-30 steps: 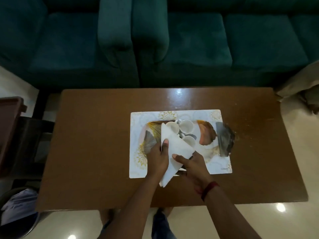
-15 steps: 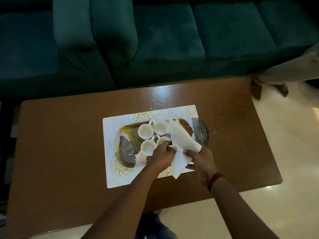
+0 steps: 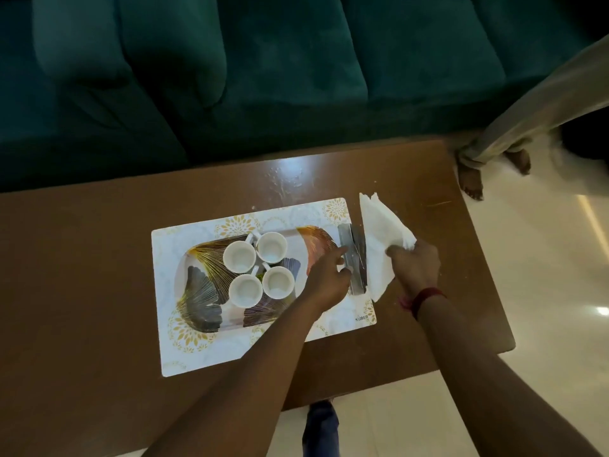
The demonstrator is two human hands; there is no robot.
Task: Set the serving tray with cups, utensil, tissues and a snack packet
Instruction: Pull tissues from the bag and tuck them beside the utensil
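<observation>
Head view — tissues (image 3: 379,239) in right hand (image 3: 416,262)

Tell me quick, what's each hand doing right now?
Left hand: touching the silver packet; grip cannot be told.
Right hand: closed, holding the white tissues.

The room is dim, lit from overhead. A bright glare patch sits on the far edge of the surface (image 3: 290,169), and small lamp reflections shine on the floor (image 3: 560,291) at right. The sofa (image 3: 230,77) falls into deep shadow. Edges bow from the wide lens, and detail is soft throughout.
</observation>
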